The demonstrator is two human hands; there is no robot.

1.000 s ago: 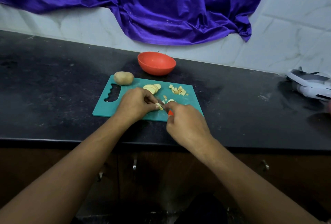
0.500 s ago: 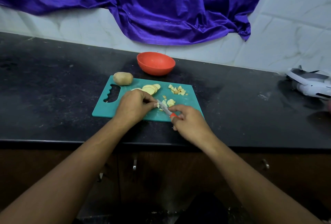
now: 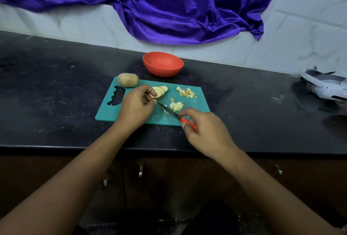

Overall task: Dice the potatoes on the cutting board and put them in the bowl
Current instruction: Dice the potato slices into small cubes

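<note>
A teal cutting board [image 3: 199,103] lies on the black counter. On it are a whole potato [image 3: 128,79] at the far left corner, a stack of potato slices [image 3: 160,90], and two small heaps of diced potato [image 3: 186,92] [image 3: 176,106]. My left hand [image 3: 135,106] pinches a slice at the near end of the stack. My right hand [image 3: 204,131] grips the red handle of a small knife [image 3: 170,111], whose blade lies low over the board and points toward my left hand. The red bowl [image 3: 163,64] stands behind the board and looks empty.
A white and grey device [image 3: 327,86] lies on the counter at the far right. Purple cloth [image 3: 159,4] hangs on the tiled wall behind. The counter's front edge runs just below my wrists, with dark cabinet doors underneath.
My right hand drew back toward the board's near edge with the knife. My left hand moved from the cut pieces up to the slice stack. A fresh heap of dice now lies mid-board.
</note>
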